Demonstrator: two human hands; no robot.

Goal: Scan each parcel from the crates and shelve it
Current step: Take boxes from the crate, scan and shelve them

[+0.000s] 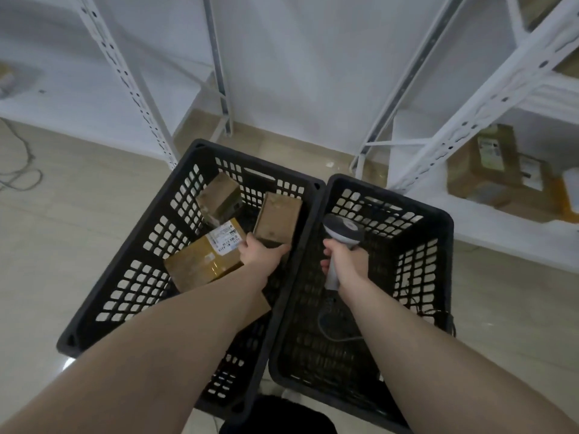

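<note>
Left forearm (175, 324) covering near end of taped brown cardboard parcel (203, 261), its white label print unreadable, blurred boxes on white metal shelf (513, 211) cut by right edge

Both crates are black plastic with a dull, matt finish — the left crate (131, 270) and the right crate (416, 277) share the same open grid walls. The parcels inside are brown cardboard: the small parcel (277, 219) looks plain and matt, while the larger parcel (203, 264) carries glossy clear tape and a white paper label (226, 238). The scanner (340, 233) is smooth grey plastic with a slight sheen. The shelving (488, 98) is white painted metal — perforated uprights, smooth boards. The floor (62, 220) is pale, polished tile with soft reflections.
</note>
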